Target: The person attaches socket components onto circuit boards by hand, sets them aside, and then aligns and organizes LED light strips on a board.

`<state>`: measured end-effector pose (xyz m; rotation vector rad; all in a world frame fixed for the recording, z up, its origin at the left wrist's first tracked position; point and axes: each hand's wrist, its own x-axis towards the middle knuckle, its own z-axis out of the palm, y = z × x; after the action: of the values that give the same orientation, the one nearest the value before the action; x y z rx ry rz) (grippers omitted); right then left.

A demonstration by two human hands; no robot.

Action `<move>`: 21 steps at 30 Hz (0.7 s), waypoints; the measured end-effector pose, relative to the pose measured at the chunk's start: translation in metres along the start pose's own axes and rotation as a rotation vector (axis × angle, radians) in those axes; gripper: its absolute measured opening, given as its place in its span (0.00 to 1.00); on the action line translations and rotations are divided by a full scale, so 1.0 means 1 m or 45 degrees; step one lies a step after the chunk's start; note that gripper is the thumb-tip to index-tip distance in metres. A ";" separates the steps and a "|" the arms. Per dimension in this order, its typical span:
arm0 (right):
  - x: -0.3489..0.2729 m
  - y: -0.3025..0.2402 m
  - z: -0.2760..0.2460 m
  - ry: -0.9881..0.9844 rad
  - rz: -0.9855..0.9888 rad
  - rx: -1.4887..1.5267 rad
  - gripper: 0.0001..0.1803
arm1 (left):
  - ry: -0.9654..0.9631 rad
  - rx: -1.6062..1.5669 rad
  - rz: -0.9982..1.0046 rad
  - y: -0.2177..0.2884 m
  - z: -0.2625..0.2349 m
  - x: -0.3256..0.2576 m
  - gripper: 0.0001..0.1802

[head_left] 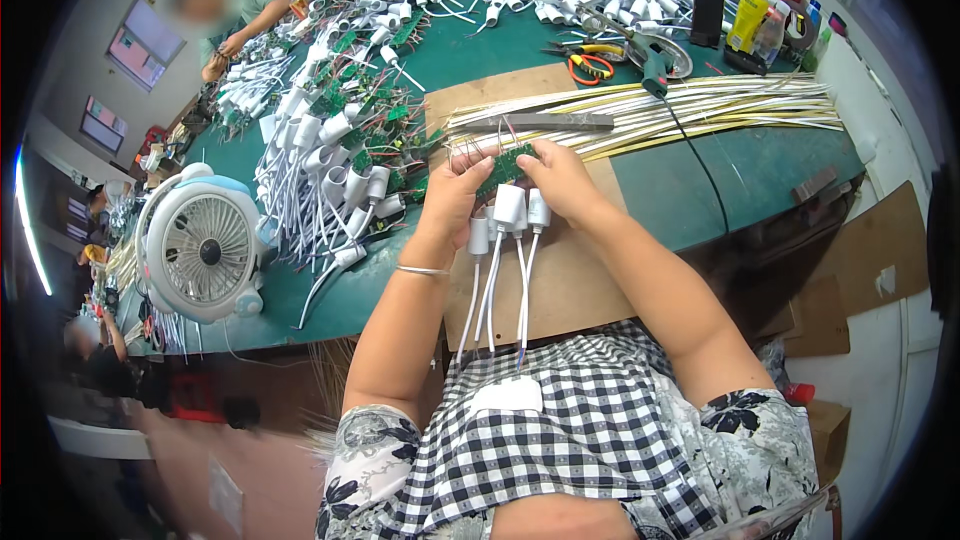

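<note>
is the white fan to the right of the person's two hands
No, the white fan stands to the left of both the left hand and the right hand at the green circuit board.

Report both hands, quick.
Left hand: closed, holding the board at its left end.
Right hand: closed, holding the board at its right end.

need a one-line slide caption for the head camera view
Left hand and right hand hold a green circuit board beside white cylindrical housings trailing white cables, at a green workbench.
</note>
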<state>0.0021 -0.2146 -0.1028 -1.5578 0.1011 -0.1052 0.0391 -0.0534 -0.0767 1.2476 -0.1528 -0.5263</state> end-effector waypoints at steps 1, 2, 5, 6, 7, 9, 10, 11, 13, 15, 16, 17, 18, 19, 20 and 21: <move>0.001 0.002 0.001 0.053 -0.037 -0.100 0.10 | 0.046 -0.007 -0.001 -0.001 0.002 -0.002 0.11; 0.002 0.003 0.003 0.106 -0.074 -0.200 0.10 | 0.063 -0.047 0.020 -0.003 0.004 -0.001 0.11; 0.008 0.003 0.007 0.267 -0.226 -0.722 0.09 | 0.081 0.160 0.128 -0.008 0.003 0.003 0.11; 0.013 0.003 0.007 0.211 -0.080 -0.381 0.08 | 0.071 0.138 0.103 -0.007 0.000 0.006 0.12; 0.012 0.003 0.004 0.203 -0.085 -0.385 0.08 | 0.078 0.134 0.109 -0.005 -0.004 0.007 0.12; 0.005 -0.001 -0.006 0.028 0.236 0.711 0.11 | -0.030 -0.056 -0.020 0.001 -0.011 0.006 0.12; 0.002 -0.004 -0.010 0.013 0.229 0.800 0.16 | -0.083 -0.091 -0.051 0.006 -0.013 0.003 0.13; 0.003 -0.003 -0.013 0.014 0.230 0.797 0.16 | -0.084 -0.094 -0.051 0.009 -0.015 0.004 0.13; 0.000 -0.009 -0.013 -0.238 0.300 0.853 0.18 | -0.189 -0.083 -0.076 0.014 -0.018 0.002 0.13; -0.003 -0.020 -0.010 -0.289 0.326 0.779 0.18 | -0.206 -0.093 -0.113 0.017 -0.015 0.000 0.14; -0.003 -0.027 -0.009 -0.312 0.310 0.549 0.18 | -0.236 -0.055 -0.121 0.019 -0.015 -0.002 0.14; -0.002 -0.030 -0.007 -0.333 0.291 0.319 0.17 | -0.266 -0.017 -0.129 0.020 -0.016 -0.003 0.15; -0.003 -0.031 -0.005 -0.275 0.253 0.368 0.16 | -0.282 -0.030 -0.126 0.022 -0.014 -0.004 0.16; -0.002 -0.031 -0.007 -0.275 0.250 0.366 0.16 | -0.284 -0.031 -0.122 0.024 -0.013 -0.004 0.16; 0.001 -0.028 -0.010 -0.281 0.207 0.401 0.15 | -0.309 -0.071 -0.092 0.025 -0.012 -0.005 0.16; 0.002 -0.028 -0.011 -0.292 0.167 0.437 0.15 | -0.329 -0.111 -0.063 0.026 -0.012 -0.007 0.16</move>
<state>0.0022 -0.2255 -0.0750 -1.2070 0.0032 0.1534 0.0455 -0.0340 -0.0549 1.0974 -0.3143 -0.7292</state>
